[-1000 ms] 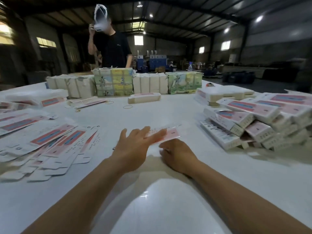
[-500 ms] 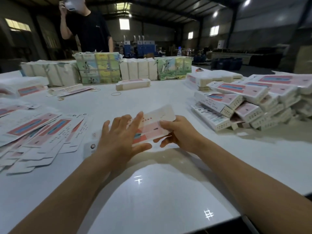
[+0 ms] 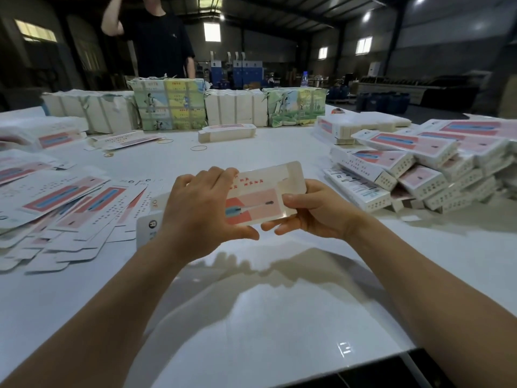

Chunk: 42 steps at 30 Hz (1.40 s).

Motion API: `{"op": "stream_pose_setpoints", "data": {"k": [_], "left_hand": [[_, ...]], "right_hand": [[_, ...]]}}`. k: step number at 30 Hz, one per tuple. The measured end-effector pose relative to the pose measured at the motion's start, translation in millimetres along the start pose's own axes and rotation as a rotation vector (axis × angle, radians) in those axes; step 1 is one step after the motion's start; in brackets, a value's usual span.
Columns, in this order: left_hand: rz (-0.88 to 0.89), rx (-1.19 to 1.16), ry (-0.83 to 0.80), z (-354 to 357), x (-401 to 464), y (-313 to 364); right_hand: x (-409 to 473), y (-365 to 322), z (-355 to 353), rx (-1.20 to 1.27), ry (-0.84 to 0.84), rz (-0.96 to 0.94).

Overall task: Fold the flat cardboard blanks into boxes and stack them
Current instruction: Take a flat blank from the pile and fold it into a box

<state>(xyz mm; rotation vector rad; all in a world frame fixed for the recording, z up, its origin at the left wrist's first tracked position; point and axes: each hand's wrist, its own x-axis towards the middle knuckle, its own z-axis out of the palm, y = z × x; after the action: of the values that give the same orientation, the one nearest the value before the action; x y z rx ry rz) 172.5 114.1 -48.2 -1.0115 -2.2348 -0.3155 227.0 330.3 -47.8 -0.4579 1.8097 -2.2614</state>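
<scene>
I hold one flat cardboard blank [image 3: 261,196], white with a pink panel and a blue swab picture, lifted above the white table [image 3: 251,317]. My left hand [image 3: 201,205] grips its left half, fingers curled over the top edge and thumb under. My right hand [image 3: 313,211] pinches the right end, thumb on the printed face. A spread of flat blanks [image 3: 64,200] lies on the table to the left. Folded boxes [image 3: 419,169] are piled at the right.
Wrapped bundles of stock [image 3: 170,105] line the far side, with one folded box [image 3: 226,132] and rubber bands [image 3: 198,148] in front of them. A person in a black shirt [image 3: 156,37] stands behind. The table's near edge [image 3: 377,359] runs at lower right.
The blank has come up off the table and closer to me. My left hand has gone from flat fingers to a grip over its top edge; my right hand now pinches its end.
</scene>
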Motion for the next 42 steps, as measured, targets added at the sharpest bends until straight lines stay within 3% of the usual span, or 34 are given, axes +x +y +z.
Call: {"op": "stream_pose_setpoints", "data": {"k": [7,20,25,29,32,35,42], "left_hand": [[0.002,0.149,-0.008,-3,3,2],[0.020,0.161,-0.061,2,-1,-4],[-0.018,0.075,0.053,-1,2,-2],[-0.030,0.034,0.094,-5,4,-3],[-0.059,-0.033,0.049,-7,1,-8],[-0.133,-0.065,-0.042,-7,1,-9],[-0.193,-0.150,-0.314,4,3,-13]], "right_hand": [[3,5,-3,-0.321,0.155,-0.065],[5,6,-5,-0.250,0.191,-0.006],[7,6,-2,-0.318,0.349,-0.110],[4,3,0,-0.167,0.307,-0.082],[3,3,-2,-0.121,0.252,-0.082],[6,8,-1,-0.254,0.218,-0.076],[10,19,-3,-0.322,0.300,-0.022]]}}
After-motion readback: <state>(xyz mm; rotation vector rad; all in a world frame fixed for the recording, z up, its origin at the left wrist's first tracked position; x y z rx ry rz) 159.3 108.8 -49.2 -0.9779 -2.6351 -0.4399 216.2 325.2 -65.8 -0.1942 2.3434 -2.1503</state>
